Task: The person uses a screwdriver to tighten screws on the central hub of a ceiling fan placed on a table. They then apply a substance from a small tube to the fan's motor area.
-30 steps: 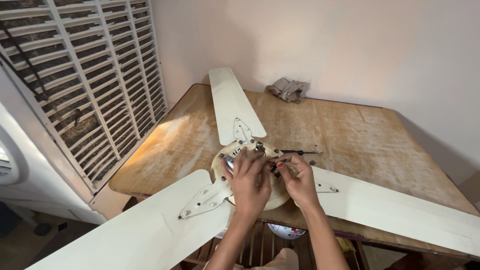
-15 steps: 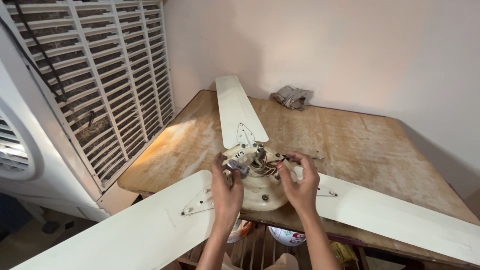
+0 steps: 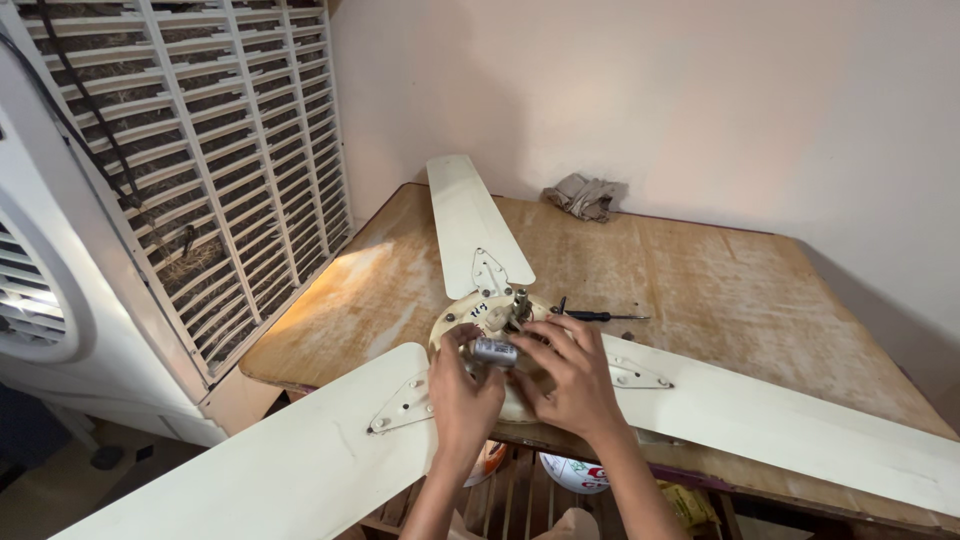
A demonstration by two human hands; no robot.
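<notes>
Two bare hands meet over the round cream motor housing (image 3: 470, 335) of a cream-coloured three-bladed ceiling fan lying on the worn brown wooden counter (image 3: 700, 280). Between them is a small grey metal cylinder (image 3: 495, 351), lying on its side just above the housing near the short central shaft (image 3: 520, 303). The left hand (image 3: 462, 385) has its fingers curled with the fingertips at the cylinder's left end, its grip pinching that end. The right hand (image 3: 572, 378) reaches in from the other side with thumb and fingers closed on the cylinder's right end.

One fan blade (image 3: 472, 222) points away toward the wall, another (image 3: 280, 470) runs toward the lower left off the counter edge, and the third (image 3: 790, 425) stretches to the lower right. A black-handled screwdriver (image 3: 600, 316) lies on the counter just right of the housing. A crumpled grey cloth (image 3: 583, 196) sits at the far edge by the pale wall. A white louvred cooler panel (image 3: 200, 170) stands to the left of the counter.
</notes>
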